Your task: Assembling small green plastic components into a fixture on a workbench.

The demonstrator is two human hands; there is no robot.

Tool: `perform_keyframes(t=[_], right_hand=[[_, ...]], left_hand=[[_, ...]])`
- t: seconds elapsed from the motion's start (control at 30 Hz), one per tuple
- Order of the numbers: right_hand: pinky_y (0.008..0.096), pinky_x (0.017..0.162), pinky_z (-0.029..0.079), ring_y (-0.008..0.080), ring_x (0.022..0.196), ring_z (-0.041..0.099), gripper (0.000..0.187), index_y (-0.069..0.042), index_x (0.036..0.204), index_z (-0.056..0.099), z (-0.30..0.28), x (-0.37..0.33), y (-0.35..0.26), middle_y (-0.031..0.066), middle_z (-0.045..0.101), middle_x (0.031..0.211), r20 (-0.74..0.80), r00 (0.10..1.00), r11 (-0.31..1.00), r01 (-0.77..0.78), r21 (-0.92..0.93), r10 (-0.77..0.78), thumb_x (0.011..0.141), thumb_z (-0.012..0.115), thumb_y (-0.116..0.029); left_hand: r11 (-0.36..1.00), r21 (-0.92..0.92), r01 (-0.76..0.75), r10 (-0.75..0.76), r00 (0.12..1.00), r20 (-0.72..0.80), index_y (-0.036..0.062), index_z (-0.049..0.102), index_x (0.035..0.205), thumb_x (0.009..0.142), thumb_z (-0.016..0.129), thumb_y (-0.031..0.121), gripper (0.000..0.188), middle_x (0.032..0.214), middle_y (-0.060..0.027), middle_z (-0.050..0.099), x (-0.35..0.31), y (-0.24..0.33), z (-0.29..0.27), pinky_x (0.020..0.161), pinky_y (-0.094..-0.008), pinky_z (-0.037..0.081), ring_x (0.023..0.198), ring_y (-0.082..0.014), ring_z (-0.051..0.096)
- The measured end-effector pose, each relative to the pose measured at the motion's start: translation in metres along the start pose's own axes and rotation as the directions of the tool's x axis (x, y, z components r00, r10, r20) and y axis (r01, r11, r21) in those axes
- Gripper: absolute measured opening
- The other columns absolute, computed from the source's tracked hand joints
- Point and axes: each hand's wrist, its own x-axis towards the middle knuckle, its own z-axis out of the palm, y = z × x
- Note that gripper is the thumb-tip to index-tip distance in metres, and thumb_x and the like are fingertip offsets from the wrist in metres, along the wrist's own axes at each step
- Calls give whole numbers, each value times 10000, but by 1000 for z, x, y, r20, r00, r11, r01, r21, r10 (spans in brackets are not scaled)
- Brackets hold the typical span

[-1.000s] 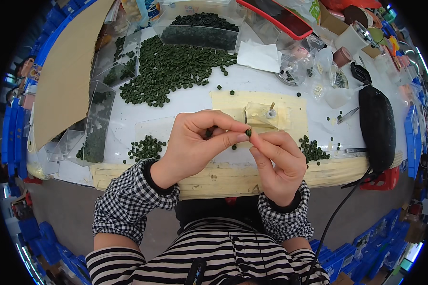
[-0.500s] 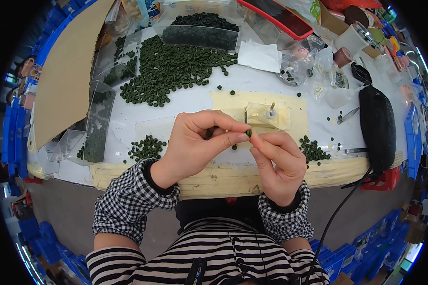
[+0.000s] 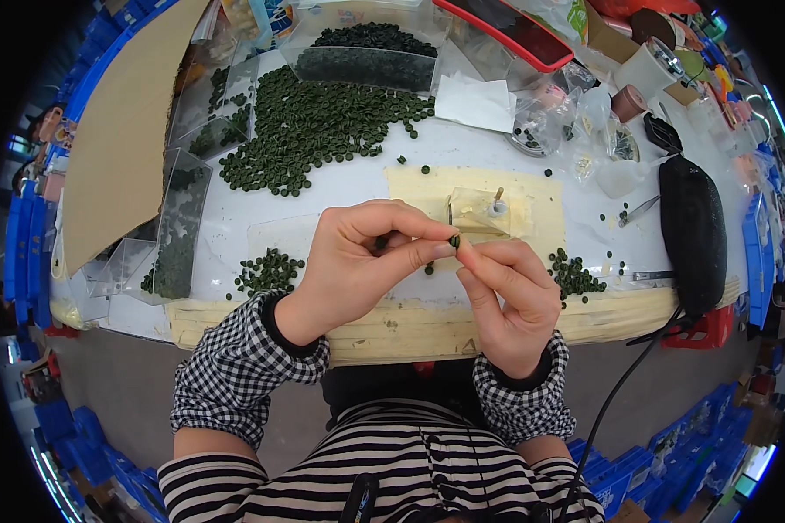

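At the middle of the view, my left hand (image 3: 358, 266) pinches a small dark green disc (image 3: 454, 241) between thumb and forefinger. Another dark bit shows among its curled fingers, too hidden to name. My right hand (image 3: 516, 301) is closed, its fingertips meeting the same disc from the right; its thumb sits lower, and its inner fingers are partly hidden. Just beyond my hands, a small taped fixture (image 3: 497, 209) with an upright pin stands on a cream taped pad (image 3: 410, 185). Small heaps of green discs lie beside my left wrist (image 3: 269, 272) and beyond my right hand (image 3: 576, 275).
A large spread of green discs (image 3: 314, 131) covers the back left, before a clear bin (image 3: 366, 74) of more discs. Cardboard (image 3: 118, 131) and clear trays (image 3: 183, 222) stand left. White paper (image 3: 475, 103), a red-edged phone (image 3: 506, 33), tweezers (image 3: 641, 212) and a black pouch (image 3: 693, 231) lie right.
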Motion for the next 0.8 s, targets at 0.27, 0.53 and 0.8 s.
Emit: perform_keyframes(t=[0.27,0.53,0.8], right_hand=[[253,646,477,175,752,591,316,-16,1055,690,-1,1,-2,80,625,874,-22,999,999,28,-33,-29,754,682,79],[262,646,481,184,749,592,326,-27,1049,696,2,0,-2,72,628,868,-53,997,994,48,-100,-53,739,692,77],[259,647,478,183,750,591,324,-26,1044,697,1,0,-3,73,631,872,-47,998,996,37,-85,-41,736,696,76]], left_hand=[[996,-61,71,-72,997,-8,-25,683,959,791,691,-42,170,836,-41,646,1,3,2,615,-173,405,669,-39,476],[996,-63,60,-60,998,1,-25,684,971,788,692,-46,184,838,-42,647,0,2,1,624,-179,407,675,-41,480],[998,-17,-54,54,998,8,-28,687,976,769,695,-73,212,812,-48,631,0,0,0,657,-204,434,680,-64,495]])
